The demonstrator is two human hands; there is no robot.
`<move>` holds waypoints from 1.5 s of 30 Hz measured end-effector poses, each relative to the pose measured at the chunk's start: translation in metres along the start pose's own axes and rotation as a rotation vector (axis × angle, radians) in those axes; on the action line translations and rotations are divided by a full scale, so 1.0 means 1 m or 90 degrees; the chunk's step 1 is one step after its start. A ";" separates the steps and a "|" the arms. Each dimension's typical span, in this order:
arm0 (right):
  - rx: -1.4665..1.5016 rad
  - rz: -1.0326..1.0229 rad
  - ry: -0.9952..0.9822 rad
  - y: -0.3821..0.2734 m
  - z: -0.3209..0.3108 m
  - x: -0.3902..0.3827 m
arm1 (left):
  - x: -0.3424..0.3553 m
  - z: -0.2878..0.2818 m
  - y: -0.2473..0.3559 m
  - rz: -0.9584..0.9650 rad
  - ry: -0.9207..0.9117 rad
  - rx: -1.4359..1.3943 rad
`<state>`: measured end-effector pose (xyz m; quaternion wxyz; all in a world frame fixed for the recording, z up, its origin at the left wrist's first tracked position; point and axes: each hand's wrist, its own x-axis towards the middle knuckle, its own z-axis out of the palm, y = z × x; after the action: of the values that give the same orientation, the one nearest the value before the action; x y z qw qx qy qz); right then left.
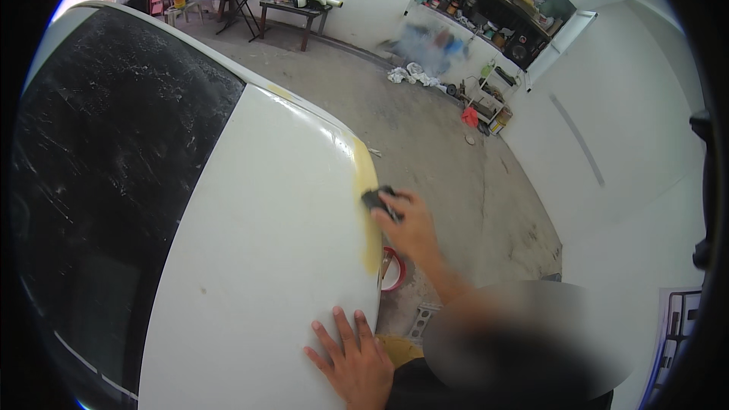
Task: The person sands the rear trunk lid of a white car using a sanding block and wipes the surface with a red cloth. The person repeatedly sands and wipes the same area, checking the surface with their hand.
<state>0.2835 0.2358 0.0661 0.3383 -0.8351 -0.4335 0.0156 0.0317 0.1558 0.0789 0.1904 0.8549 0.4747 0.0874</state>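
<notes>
A white car panel (250, 235) spans the middle of the view, with a dark, dusty window (114, 121) to its left. Along the panel's right edge runs a yellowish patch (367, 231) of what looks like filler or primer. My right hand (410, 224) grips a black sanding block (382, 202) against that patch; the hand is slightly blurred. My left hand (353, 368) lies flat on the panel's near right corner, fingers spread, holding nothing.
Below the panel's edge stands a red-rimmed bucket (393, 269) on the concrete floor, near a grey perforated block (421, 321). Work tables (296, 7) line the far wall. Crowded shelves (486, 4) and a small rack (490, 102) stand farther right.
</notes>
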 end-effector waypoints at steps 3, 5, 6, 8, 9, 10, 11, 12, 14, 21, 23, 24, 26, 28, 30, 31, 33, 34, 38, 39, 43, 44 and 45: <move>0.051 0.041 -0.039 0.007 0.008 0.069 | -0.001 0.001 0.001 0.004 0.015 0.012; 0.044 0.026 -0.039 0.009 0.003 0.049 | 0.000 0.000 0.001 0.009 0.025 0.017; 0.053 -0.005 -0.025 0.011 0.001 0.029 | 0.000 0.000 0.001 0.008 0.020 0.016; -0.018 -0.006 -0.042 0.001 -0.013 -0.036 | 0.000 -0.001 0.001 -0.002 0.014 0.011; 0.022 0.003 -0.051 -0.007 -0.021 -0.065 | 0.000 -0.002 0.001 -0.005 0.007 0.003; 0.046 0.040 -0.081 -0.013 -0.025 -0.079 | 0.000 -0.003 0.000 -0.006 0.003 -0.002; 0.045 0.019 -0.063 -0.010 -0.023 -0.074 | 0.000 -0.005 0.000 -0.008 0.000 -0.004; 0.036 0.014 -0.056 -0.005 -0.019 -0.061 | 0.000 -0.007 -0.001 -0.003 -0.019 -0.010; -0.002 -0.008 -0.042 0.008 -0.004 -0.012 | 0.001 -0.011 -0.002 0.013 -0.053 -0.023; -0.020 -0.067 -0.069 0.026 0.013 0.052 | 0.001 -0.018 -0.004 0.004 -0.062 -0.104; 0.029 -0.025 -0.080 0.003 -0.007 -0.017 | 0.001 -0.015 -0.004 0.008 -0.057 -0.083; 0.047 0.019 -0.096 -0.003 -0.012 -0.042 | 0.000 -0.013 -0.004 0.002 -0.056 -0.097; 0.040 0.014 -0.074 -0.003 -0.012 -0.052 | 0.000 -0.009 -0.004 -0.004 -0.047 -0.113; -0.005 0.000 -0.062 0.001 -0.007 -0.035 | 0.000 -0.004 -0.003 0.006 -0.005 -0.019; -0.015 -0.025 -0.059 0.016 0.007 0.025 | -0.001 -0.001 -0.002 0.013 0.019 0.024; 0.022 -0.048 -0.053 0.021 0.012 0.056 | -0.001 0.001 -0.002 0.009 0.021 0.019; 0.043 -0.011 -0.080 0.020 0.016 0.091 | -0.002 0.002 -0.002 0.009 0.022 0.014; 0.015 -0.001 -0.081 0.019 0.015 0.086 | -0.002 0.002 -0.001 0.012 0.026 0.015; -0.036 -0.013 -0.041 0.015 0.005 -0.006 | 0.000 0.002 -0.002 0.002 0.024 -0.007; -0.010 -0.026 -0.025 0.012 0.002 -0.019 | 0.000 0.002 -0.002 0.004 0.024 -0.005; -0.020 -0.006 -0.012 0.009 0.011 0.006 | 0.001 0.002 -0.003 0.007 0.022 -0.010; -0.018 -0.035 -0.004 0.012 0.017 0.035 | 0.000 0.002 -0.003 0.003 0.019 -0.021; -0.019 -0.063 0.006 0.015 0.024 0.062 | 0.000 0.003 -0.004 0.006 0.022 -0.017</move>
<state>0.3257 0.2888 0.0556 0.3282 -0.8178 -0.4726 -0.0117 0.0299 0.1568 0.0748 0.1934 0.8527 0.4729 0.1094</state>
